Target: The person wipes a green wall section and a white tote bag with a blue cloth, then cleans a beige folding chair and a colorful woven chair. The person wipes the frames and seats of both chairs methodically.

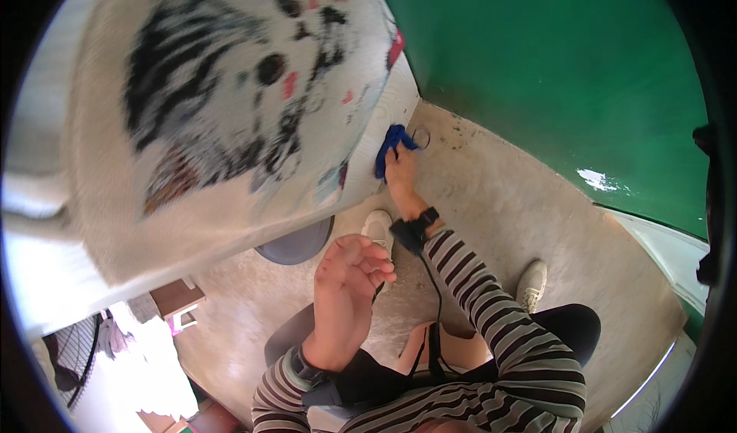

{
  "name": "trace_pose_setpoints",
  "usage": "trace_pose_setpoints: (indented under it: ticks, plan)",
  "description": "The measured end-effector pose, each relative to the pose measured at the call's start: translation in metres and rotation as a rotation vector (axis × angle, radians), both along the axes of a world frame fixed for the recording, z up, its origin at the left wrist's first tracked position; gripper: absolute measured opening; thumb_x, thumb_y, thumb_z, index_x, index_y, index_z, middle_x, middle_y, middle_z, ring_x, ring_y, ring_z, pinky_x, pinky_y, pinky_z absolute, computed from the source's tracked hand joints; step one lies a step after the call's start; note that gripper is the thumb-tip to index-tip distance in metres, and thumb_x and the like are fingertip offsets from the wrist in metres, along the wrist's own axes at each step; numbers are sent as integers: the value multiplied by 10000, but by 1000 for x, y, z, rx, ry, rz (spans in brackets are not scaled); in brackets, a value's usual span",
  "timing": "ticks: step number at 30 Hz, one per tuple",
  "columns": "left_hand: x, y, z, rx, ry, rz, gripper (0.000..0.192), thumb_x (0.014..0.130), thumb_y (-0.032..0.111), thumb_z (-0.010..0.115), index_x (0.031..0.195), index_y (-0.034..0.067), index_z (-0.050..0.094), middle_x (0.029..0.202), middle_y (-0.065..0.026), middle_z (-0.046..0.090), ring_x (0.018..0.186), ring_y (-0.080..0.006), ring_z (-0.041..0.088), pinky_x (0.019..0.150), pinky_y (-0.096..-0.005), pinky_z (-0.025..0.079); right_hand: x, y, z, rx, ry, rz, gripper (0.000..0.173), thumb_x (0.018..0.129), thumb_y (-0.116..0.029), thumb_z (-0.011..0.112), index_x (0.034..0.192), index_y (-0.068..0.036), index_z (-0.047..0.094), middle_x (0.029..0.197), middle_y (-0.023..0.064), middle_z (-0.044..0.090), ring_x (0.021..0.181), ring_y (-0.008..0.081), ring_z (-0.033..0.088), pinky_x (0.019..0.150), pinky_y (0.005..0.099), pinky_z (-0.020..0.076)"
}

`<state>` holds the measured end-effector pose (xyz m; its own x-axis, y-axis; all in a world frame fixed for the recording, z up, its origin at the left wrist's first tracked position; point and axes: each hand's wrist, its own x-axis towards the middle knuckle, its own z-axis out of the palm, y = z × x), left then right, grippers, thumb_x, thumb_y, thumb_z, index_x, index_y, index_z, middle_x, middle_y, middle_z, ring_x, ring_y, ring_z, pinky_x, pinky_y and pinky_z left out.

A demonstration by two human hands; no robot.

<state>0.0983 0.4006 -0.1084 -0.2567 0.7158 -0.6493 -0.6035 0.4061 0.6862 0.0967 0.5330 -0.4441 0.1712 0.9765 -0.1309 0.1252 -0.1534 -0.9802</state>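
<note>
My right hand (402,174) is stretched forward and grips a blue cloth (390,148) against the pale side panel (383,116) of the furniture that carries the blanket. My left hand (351,272) is raised in front of my body, fingers loosely curled, with nothing seen in it. A cream blanket with a printed cat face (230,87) spreads over the large surface at the upper left, near both hands. Both wrists wear black straps, and a cable runs from the right one.
A green wall (547,59) with a chipped patch stands at the right. A grey round object (296,243) sits under the blanket's edge. Below me are my shoes (531,283) on the concrete floor (478,191). A wire fan guard (75,358), white cloth (144,369) and a small brown stand (177,297) are at the lower left.
</note>
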Motion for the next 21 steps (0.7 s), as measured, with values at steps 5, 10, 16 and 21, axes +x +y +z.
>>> trace_pose_setpoints:
  ticks: [5,10,16,21]
  plan:
    - [-19,-7,-1,149,98,210,341,1013,328,444,889,26,546,734,-90,579,677,-204,558,641,-322,461,-7,-54,96,282,71,37,370,895,-129,615,1184,96,564,1093,235,528,1011,367,527,910,392,426]
    - [-50,-15,7,355,228,375,427,1030,375,412,766,48,491,585,-35,431,548,-161,426,550,-302,386,-8,-85,187,445,119,112,328,885,-86,629,1134,110,544,1122,216,481,983,334,511,882,371,427]
    - [-81,-7,16,462,317,593,420,1027,401,425,749,93,488,574,3,390,505,-117,353,509,-291,353,-15,-109,267,575,138,196,351,889,-50,616,1176,129,522,1150,173,455,1053,290,472,939,339,391]
    - [-100,-9,10,476,355,659,418,1022,371,427,730,82,508,557,0,426,492,-111,398,502,-278,389,-16,-114,339,755,171,261,363,857,2,605,1193,117,531,1154,198,455,1056,323,488,933,366,412]
